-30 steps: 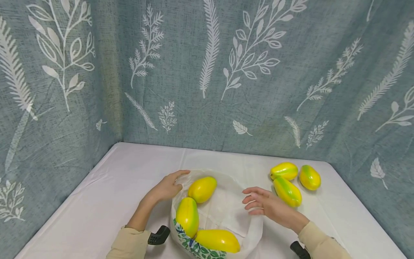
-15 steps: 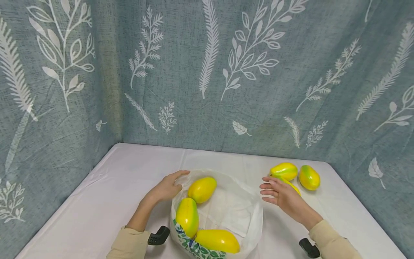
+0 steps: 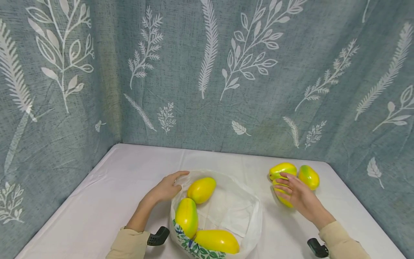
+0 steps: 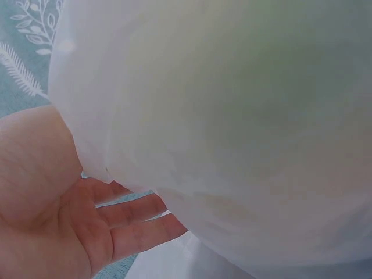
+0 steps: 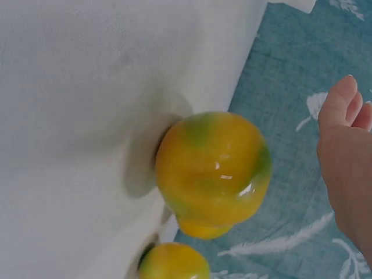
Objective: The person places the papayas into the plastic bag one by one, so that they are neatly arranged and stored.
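Six fruits (image 3: 202, 190) (three inside one bag (image 3: 257, 225))

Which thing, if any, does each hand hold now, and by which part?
The left hand holds the bag by the left side of its rim. The right hand holds nothing; it is near the yellow fruit.

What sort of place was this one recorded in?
Probably a staged recording corner indoors: a leaf-print curtain hangs close behind and beside a white-covered table, which bears yellow-green fruits and an open bag with more of them inside.
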Available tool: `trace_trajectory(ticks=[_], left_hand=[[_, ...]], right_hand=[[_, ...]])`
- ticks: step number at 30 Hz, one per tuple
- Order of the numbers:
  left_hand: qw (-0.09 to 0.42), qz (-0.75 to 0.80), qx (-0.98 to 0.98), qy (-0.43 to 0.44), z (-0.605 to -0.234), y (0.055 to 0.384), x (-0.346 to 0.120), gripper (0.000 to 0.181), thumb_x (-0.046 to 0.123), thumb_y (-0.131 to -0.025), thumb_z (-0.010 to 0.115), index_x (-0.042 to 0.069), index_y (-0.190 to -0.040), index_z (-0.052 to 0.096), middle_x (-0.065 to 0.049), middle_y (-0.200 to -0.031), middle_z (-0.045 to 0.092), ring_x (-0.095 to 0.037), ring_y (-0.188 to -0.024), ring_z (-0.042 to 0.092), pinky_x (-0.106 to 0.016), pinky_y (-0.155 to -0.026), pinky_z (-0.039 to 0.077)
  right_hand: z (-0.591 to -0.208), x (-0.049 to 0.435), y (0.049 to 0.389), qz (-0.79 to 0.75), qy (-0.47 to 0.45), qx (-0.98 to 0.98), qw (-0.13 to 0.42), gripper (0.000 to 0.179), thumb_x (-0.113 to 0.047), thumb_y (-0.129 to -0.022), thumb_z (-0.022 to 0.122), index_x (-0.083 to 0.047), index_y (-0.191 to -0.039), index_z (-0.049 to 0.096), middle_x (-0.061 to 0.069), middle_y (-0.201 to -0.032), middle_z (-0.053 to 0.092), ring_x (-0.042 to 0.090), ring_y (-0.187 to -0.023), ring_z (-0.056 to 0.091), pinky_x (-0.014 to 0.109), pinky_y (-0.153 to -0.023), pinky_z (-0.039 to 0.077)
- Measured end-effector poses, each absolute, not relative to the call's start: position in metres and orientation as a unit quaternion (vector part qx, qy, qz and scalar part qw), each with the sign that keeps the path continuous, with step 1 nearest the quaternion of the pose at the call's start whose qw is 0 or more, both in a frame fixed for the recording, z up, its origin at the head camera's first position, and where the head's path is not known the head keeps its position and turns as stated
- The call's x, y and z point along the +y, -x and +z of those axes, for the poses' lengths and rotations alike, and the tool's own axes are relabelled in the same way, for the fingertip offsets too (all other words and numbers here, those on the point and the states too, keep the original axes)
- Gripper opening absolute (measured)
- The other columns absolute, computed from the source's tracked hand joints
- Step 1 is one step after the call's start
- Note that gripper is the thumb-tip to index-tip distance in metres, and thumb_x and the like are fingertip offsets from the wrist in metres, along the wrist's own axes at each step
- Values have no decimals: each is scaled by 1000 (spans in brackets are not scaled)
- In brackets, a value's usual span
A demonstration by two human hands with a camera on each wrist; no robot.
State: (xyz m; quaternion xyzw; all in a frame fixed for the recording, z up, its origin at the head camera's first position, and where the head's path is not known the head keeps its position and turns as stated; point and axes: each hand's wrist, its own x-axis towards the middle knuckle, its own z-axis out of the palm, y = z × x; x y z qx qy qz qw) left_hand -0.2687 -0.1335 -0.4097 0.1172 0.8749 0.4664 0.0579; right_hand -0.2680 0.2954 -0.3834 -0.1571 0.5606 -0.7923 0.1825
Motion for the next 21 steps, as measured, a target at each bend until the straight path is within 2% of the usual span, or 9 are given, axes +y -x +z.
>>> trace_trajectory(ticks=[6, 14, 21], left_hand=[[56, 467, 874, -120, -410, 268, -134, 53, -5, -87, 42, 0, -139, 45, -24, -141, 42, -41, -131, 34, -59, -105, 26], [56, 465, 875, -122, -410, 269, -134, 53, -5, -86, 42, 0, -139, 45, -24, -141, 42, -42, -132, 33, -59, -105, 25], [55, 463, 876, -120, -410, 268, -134, 53, -6, -86, 42, 0, -139, 45, -24, -141, 42, -43, -132, 33, -59, -105, 25]], right_hand=[[-385, 309, 267, -808, 161, 539, 174, 31, -21, -106, 24, -12, -124, 48, 5, -118, 55, 19, -110, 55, 34, -96, 44], [-387, 328, 265, -839, 189, 479, 174, 42, -21, -106, 20, -12, -122, 56, 7, -120, 57, 20, -113, 54, 35, -98, 42], [-390, 344, 260, -858, 164, 460, 158, 42, -22, -105, 21, -11, -122, 58, 9, -119, 57, 22, -112, 54, 36, -97, 44]])
